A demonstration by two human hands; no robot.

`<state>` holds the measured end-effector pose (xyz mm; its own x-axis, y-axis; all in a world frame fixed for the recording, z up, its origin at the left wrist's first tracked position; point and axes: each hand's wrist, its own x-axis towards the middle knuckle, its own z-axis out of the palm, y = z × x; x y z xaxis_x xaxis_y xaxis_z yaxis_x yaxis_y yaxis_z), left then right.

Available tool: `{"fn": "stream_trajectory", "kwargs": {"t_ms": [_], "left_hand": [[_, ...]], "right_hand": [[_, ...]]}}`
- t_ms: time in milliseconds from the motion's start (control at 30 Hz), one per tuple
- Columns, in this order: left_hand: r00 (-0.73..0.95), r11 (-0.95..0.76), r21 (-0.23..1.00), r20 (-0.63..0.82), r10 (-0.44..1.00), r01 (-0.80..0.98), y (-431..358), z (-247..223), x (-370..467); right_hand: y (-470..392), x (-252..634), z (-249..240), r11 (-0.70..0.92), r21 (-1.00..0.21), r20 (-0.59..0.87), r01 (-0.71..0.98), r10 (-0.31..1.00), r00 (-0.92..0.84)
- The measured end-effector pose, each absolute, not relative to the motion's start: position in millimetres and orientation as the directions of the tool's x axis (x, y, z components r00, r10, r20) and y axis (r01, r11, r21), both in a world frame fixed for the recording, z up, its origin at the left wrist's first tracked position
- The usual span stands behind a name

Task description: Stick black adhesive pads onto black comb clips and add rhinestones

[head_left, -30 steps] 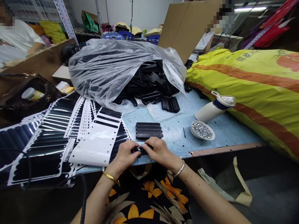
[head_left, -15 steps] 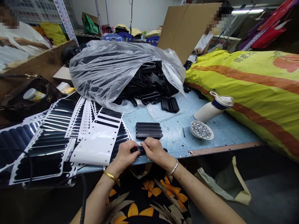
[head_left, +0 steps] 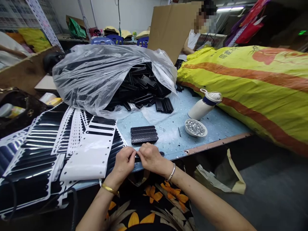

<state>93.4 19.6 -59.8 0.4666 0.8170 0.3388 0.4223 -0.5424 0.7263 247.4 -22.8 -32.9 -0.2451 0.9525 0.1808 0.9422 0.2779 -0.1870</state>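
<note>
My left hand and my right hand meet at the table's front edge, fingers pinched on a black strip that they mostly cover. The strip's dark end pokes out to the right of my right hand. Just beyond them lies a neat block of black perforated pieces. White sheets with black rounded strips spread to the left of my left hand. Behind, a clear plastic bag lies open, showing many black pieces.
A bowl of small metal parts and a white bottle stand at the right on the blue table. A yellow sack lies beyond them. A person is behind the cardboard.
The view has turned right, so the table's things appear further left. My fingertips have come closer together and now cover more of the black strip.
</note>
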Motion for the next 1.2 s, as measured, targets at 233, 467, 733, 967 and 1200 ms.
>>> {"fn": "stream_trajectory", "kwargs": {"t_ms": [233,467,733,967,1200], "left_hand": [[0.489,-0.55,0.726,0.333,0.806,0.413,18.6,-57.2,92.1],[0.486,-0.539,0.73,0.321,0.813,0.42,19.8,-55.1,91.4],[0.429,-0.512,0.765,0.34,0.837,0.39,9.5,-41.2,89.6],[0.411,-0.635,0.487,0.493,0.767,0.599,26.5,-4.3,-11.3],[0.343,-0.449,0.297,0.348,0.873,0.843,83.9,-17.4,-73.7]], "right_hand": [[-49.6,301.5,-39.7,0.228,-0.399,0.298,0.888,0.948,-0.11],[-68.9,323.5,-58.2,0.06,-0.473,0.324,0.879,0.939,0.111],[-65.1,320.6,-44.5,0.089,-0.559,0.35,0.824,0.927,0.138],[-70.4,316.6,-13.5,0.27,-0.512,0.548,0.815,0.834,0.068],[-46.8,214.7,1.5,0.647,-0.424,0.661,0.634,0.699,-0.272]]}}
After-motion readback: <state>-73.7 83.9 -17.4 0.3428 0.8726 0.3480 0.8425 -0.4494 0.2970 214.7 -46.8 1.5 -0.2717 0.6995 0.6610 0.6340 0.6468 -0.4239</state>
